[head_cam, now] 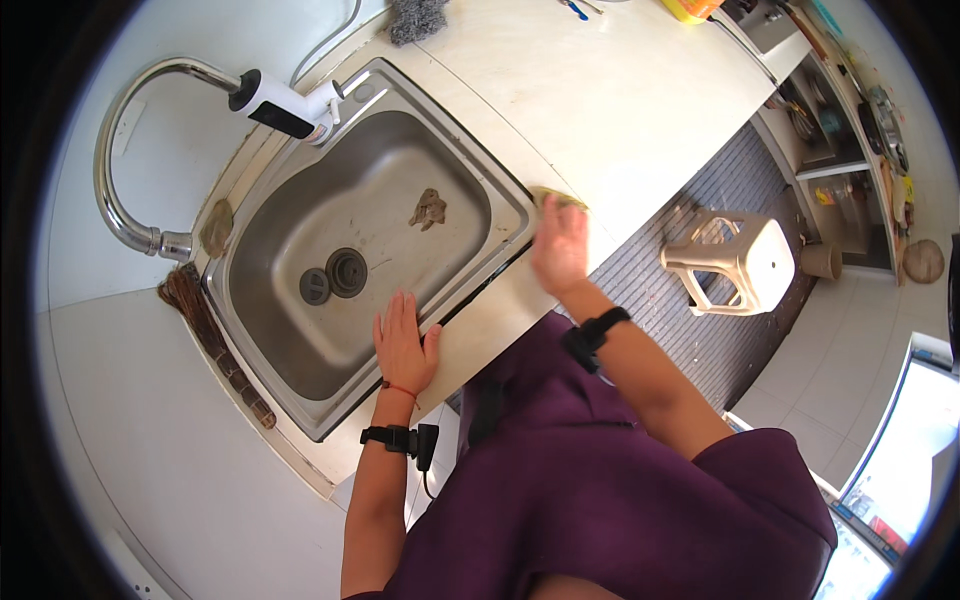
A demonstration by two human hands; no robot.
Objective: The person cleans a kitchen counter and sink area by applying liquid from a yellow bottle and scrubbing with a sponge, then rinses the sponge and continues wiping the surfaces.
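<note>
My right hand (pixel 561 244) presses a yellowish-green cloth or sponge (pixel 561 198) against the pale countertop (pixel 622 105), just beside the right corner of the sink; most of that item is hidden under the fingers. My left hand (pixel 405 341) lies flat with its fingers over the front rim of the stainless steel sink (pixel 330 420), holding nothing. Inside the basin are a crumpled brown wet rag or scrap (pixel 429 209), the drain (pixel 346 272) and a round dark drain cover (pixel 315 286) next to it.
A chrome faucet with a white heater body (pixel 281 105) rises behind the sink. A bundled brush (pixel 225 360) lies along the sink's left edge. A grey fluffy cloth (pixel 417 19) sits at the back. A beige plastic stool (pixel 750 262) stands on the ridged floor at right, near shelves (pixel 832 171).
</note>
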